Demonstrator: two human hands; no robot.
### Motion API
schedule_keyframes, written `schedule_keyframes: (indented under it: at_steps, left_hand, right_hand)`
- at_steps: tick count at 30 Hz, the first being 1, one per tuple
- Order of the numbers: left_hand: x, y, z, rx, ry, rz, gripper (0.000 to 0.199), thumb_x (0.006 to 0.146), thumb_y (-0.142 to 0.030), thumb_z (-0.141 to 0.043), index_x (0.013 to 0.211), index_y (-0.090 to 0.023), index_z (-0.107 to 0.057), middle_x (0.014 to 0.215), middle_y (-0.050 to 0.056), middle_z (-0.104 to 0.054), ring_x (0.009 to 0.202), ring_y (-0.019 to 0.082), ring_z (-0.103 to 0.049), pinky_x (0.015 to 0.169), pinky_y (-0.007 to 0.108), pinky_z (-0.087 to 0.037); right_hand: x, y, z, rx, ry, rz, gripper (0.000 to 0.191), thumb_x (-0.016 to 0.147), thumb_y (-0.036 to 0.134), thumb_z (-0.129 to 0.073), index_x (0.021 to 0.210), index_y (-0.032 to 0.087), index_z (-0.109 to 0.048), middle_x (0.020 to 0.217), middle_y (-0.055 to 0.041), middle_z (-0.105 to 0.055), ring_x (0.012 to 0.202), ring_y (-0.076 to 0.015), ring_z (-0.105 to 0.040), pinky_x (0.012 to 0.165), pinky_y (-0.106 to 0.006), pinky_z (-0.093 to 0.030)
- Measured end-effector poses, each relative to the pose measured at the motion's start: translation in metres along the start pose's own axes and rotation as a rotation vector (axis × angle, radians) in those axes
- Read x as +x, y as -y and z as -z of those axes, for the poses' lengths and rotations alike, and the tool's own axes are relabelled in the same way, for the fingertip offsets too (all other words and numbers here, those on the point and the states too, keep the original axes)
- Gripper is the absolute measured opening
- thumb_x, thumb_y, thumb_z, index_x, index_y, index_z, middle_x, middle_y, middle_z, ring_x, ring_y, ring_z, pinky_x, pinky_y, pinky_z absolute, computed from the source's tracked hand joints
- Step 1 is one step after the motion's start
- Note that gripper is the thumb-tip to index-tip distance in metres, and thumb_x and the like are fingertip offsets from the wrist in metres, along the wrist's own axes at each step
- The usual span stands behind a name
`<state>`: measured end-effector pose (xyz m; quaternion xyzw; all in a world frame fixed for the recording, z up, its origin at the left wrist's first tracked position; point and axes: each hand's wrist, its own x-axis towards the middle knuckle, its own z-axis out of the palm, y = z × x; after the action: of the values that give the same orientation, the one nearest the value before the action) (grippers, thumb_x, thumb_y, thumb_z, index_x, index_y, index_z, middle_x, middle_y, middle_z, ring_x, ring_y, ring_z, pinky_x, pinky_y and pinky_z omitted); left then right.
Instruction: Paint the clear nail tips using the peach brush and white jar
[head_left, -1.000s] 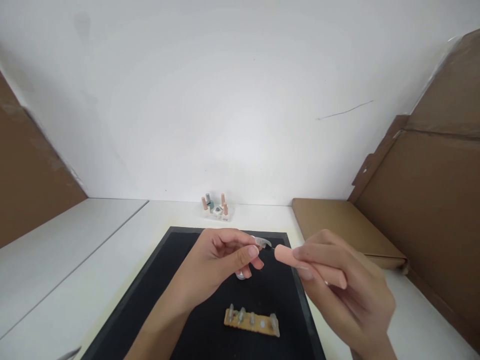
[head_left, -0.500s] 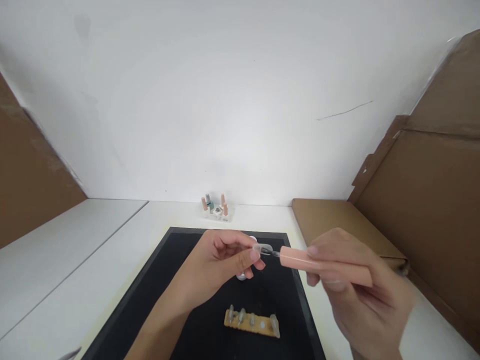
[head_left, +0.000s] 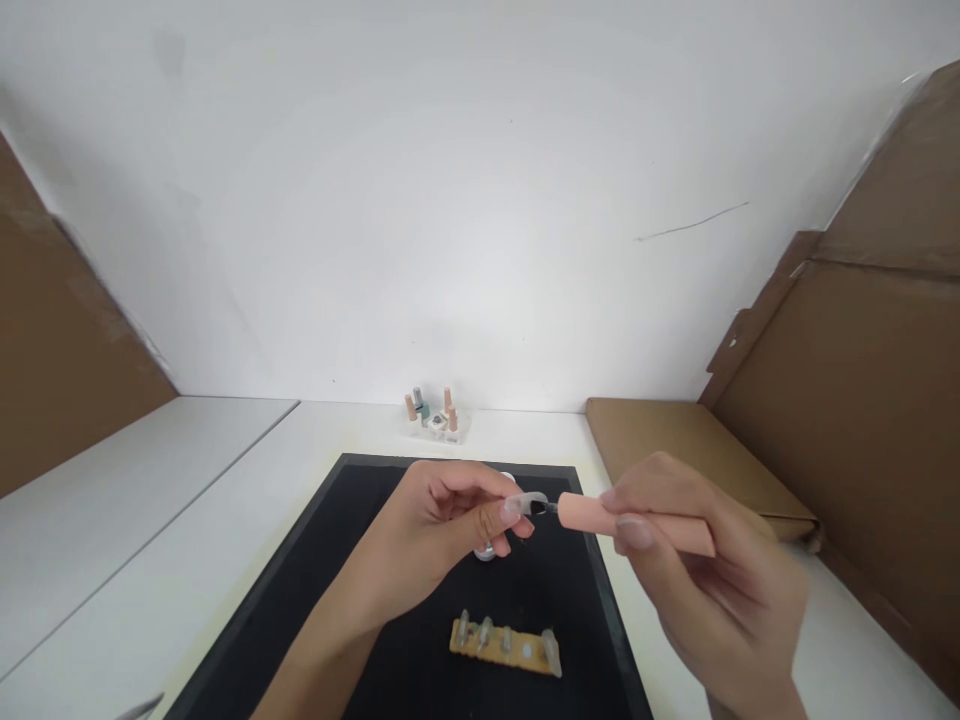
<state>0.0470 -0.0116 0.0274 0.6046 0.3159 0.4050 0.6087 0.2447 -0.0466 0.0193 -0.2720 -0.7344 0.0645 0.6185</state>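
Two bare hands meet above a black mat [head_left: 420, 640]. The left hand [head_left: 431, 520] pinches a small clear nail tip [head_left: 531, 498] between thumb and forefinger, its other fingers loosely curled. The right hand [head_left: 709, 580] grips the pink handle [head_left: 637, 525] of a brush between thumb and fingers, and the dark bristles [head_left: 538, 507] lie at the nail tip's free end; whether they touch it is hard to tell. A white object [head_left: 486, 552] is partly hidden behind the left fingers. Nearer the viewer, a yellow strip [head_left: 516, 653] bearing several clear tips [head_left: 549, 650] lies on the mat. Beyond the mat, a clear rack [head_left: 436, 434] of small bottles [head_left: 451, 420] stands near a white wall [head_left: 480, 220]; a flat cardboard box [head_left: 667, 430] lies to the right.
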Motion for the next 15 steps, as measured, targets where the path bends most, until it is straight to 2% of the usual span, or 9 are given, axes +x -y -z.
schedule_keyframes:
  at_steps: [8, 12, 15]
  left_hand:
    - [-0.0013, -0.0008, 0.0005, -0.008, 0.025, -0.015, 0.010, 0.082, -0.025, -0.071, 0.077, -0.019, -0.078, 0.072, 0.001, -0.074, 0.059, 0.007, -0.060, 0.057, 0.015, -0.049]
    - [-0.0023, -0.0010, 0.0031, -0.006, 0.029, -0.020, 0.009, 0.082, -0.022, -0.072, 0.077, -0.020, -0.079, 0.071, 0.000, -0.073, 0.059, 0.007, -0.059, 0.057, 0.015, -0.049]
    - [-0.0017, 0.0016, 0.0051, -0.008, 0.016, -0.027, 0.007, 0.080, -0.019, -0.073, 0.078, -0.019, -0.079, 0.064, -0.001, -0.069, 0.058, 0.006, -0.058, 0.057, 0.014, -0.047]
  right_hand:
    - [-0.0007, -0.0016, 0.0019, -0.022, -0.019, 0.000, 0.016, 0.086, 0.005, -0.056, 0.088, 0.020, -0.062, 0.072, -0.0003, -0.063, 0.058, -0.0121, -0.052, 0.051, -0.028, -0.039]
    - [-0.0026, -0.0028, 0.0018, 0.020, -0.101, -0.003, 0.017, 0.087, 0.005, -0.056, 0.087, 0.020, -0.065, 0.068, 0.0003, -0.059, 0.058, -0.0129, -0.050, 0.050, -0.028, -0.037]
    - [-0.0037, -0.0028, 0.0021, 0.112, -0.159, -0.006, 0.014, 0.091, 0.011, -0.057, 0.091, 0.020, -0.067, 0.069, -0.0012, -0.060, 0.060, -0.0145, -0.051, 0.047, -0.028, -0.036]
